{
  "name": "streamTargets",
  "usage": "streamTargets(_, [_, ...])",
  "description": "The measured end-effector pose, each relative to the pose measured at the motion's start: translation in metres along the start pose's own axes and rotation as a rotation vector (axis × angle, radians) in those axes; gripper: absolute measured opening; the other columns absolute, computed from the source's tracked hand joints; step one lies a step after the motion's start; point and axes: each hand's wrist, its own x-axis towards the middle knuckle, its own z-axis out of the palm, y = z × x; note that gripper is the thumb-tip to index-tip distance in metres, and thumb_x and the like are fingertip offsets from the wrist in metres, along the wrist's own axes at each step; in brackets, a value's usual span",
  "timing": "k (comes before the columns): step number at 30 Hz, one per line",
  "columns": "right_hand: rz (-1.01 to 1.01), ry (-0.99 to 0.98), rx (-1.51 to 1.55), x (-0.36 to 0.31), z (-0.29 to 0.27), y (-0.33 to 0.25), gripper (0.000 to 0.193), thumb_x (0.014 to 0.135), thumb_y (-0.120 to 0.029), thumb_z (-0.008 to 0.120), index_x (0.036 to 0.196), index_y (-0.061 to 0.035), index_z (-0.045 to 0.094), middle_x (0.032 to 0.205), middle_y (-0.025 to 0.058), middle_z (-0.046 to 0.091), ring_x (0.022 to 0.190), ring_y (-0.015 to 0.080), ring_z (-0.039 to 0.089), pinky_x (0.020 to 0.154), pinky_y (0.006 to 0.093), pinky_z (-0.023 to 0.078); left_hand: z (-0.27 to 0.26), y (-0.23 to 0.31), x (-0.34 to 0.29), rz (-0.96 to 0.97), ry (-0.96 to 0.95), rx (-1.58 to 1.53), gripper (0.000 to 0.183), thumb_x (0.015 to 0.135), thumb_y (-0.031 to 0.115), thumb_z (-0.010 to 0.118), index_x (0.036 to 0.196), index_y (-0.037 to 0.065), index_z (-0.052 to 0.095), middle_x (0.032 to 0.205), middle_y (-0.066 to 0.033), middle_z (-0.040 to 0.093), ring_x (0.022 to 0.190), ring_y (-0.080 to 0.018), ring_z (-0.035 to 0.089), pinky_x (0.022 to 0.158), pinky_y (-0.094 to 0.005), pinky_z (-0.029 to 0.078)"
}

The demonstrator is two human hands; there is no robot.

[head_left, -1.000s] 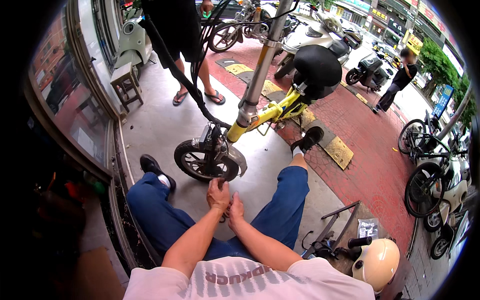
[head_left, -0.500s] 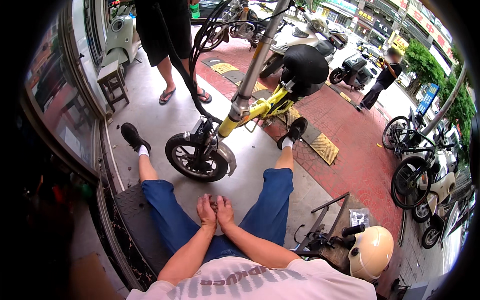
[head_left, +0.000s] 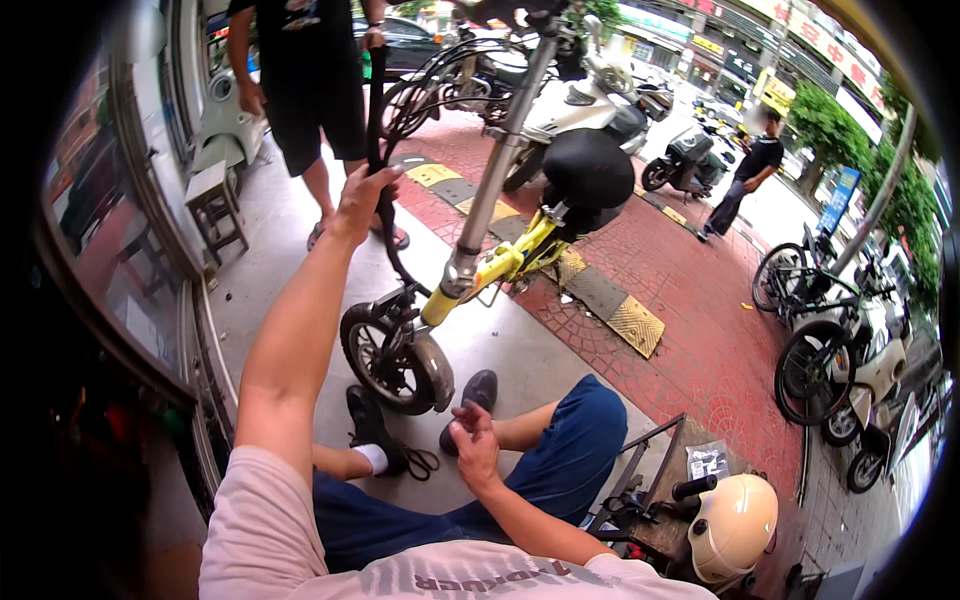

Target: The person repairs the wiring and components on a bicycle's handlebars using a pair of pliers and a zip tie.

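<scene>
My left arm is stretched far forward, and my left hand [head_left: 356,203] closes around a thick black cable [head_left: 384,215] that runs down toward the front wheel [head_left: 388,358] of a yellow folding bike [head_left: 490,268]. The bike's silver stem [head_left: 490,195] leans to the right, just beyond that hand. Low in front of me, near my dark shoe [head_left: 480,390], is my right hand [head_left: 474,446]. Its fingers are loosely bent and somewhat apart, and nothing shows in them. The bike's black saddle [head_left: 588,180] is behind the stem.
A person in black shorts [head_left: 310,110] stands beyond my left hand. At my right are a cream helmet [head_left: 735,525] and a wooden-topped stand [head_left: 670,490]. A stool [head_left: 212,205] stands by the glass door [head_left: 115,230]. Parked scooters and bicycles line the right; another person [head_left: 755,170] stands farther off.
My hands, together between my knees before, have parted; the left has reached up to the cable. My legs have folded inward. The standing person's arms have come into view.
</scene>
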Motion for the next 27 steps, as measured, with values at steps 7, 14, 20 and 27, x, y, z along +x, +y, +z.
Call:
streamTargets(7, [-0.037, 0.001, -0.071, 0.05, 0.0, -0.04, 0.042, 0.102, -0.014, 0.066, 0.141, -0.0027, 0.056, 0.116, 0.0078, 0.073, 0.098, 0.0131, 0.068, 0.088, 0.0304, 0.056, -0.01, 0.003, -0.023, 0.106, 0.146, 0.003, 0.032, 0.101, 0.037, 0.072, 0.085, 0.012, 0.059, 0.065, 0.0044, 0.048, 0.055, -0.008, 0.047, 0.054, -0.0262, 0.037])
streamTargets(14, [-0.787, -0.676, -0.074, 0.076, 0.063, -0.28, 0.045, 0.09, -0.013, 0.072, 0.133, -0.0015, 0.064, 0.099, 0.0121, 0.065, 0.087, 0.0267, 0.066, 0.078, 0.0387, 0.055, -0.011, -0.004, -0.054, 0.101, 0.084, -0.058, 0.026, 0.101, 0.032, 0.074, 0.096, 0.01, 0.061, 0.068, 0.0053, 0.049, 0.057, -0.0068, 0.048, 0.055, -0.0249, 0.038])
streamTargets(20, [-1.192, -0.566, -0.209, 0.085, 0.065, -0.327, 0.034, 0.089, -0.013, 0.075, 0.12, -0.0009, 0.066, 0.104, 0.0135, 0.065, 0.088, 0.0294, 0.067, 0.076, 0.0399, 0.054, 0.015, 0.029, -0.095, 0.221, 0.032, -0.046, 0.031, 0.104, 0.026, 0.069, 0.118, 0.0, 0.062, 0.077, -0.0014, 0.061, 0.072, -0.0111, 0.062, 0.065, -0.0257, 0.048])
streamTargets(27, [-0.368, -0.29, 0.076, 0.174, 0.051, -0.292, 0.028, 0.099, -0.019, 0.071, 0.113, 0.0045, 0.069, 0.092, 0.0077, 0.073, 0.074, 0.011, 0.065, 0.068, 0.0287, 0.055, 0.008, 0.055, -0.089, 0.169, -0.002, -0.167, 0.039, 0.107, 0.043, 0.061, 0.105, 0.004, 0.064, 0.072, -0.003, 0.061, 0.061, -0.0146, 0.063, 0.059, -0.0302, 0.057])
